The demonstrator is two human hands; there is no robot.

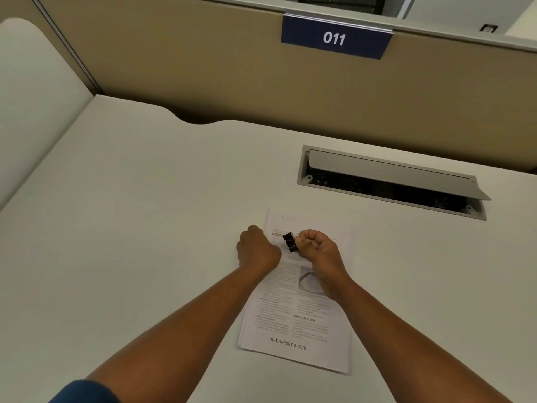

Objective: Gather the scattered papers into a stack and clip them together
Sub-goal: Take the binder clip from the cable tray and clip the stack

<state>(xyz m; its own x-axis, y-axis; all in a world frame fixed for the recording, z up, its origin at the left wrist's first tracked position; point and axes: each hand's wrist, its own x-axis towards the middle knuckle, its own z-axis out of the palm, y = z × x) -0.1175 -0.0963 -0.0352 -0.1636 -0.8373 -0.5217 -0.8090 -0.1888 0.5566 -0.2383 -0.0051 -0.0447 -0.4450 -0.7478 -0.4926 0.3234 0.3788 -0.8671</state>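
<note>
A stack of printed papers [296, 330] lies on the white desk, edges roughly lined up, text facing up. My right hand [318, 247] hovers over the upper half of the stack and pinches the wire handles of a black binder clip [290, 242]. The clip's black body points left toward the stack's left edge. My left hand [257, 248] is curled into a fist at that left edge, right beside the clip; whether its fingers hold the paper is hidden.
An open cable hatch [392, 181] with a raised flap is sunk into the desk [130, 228] behind the papers. A beige partition with a blue "011" sign [334, 37] closes off the back. A curved side panel [32, 97] stands at the left.
</note>
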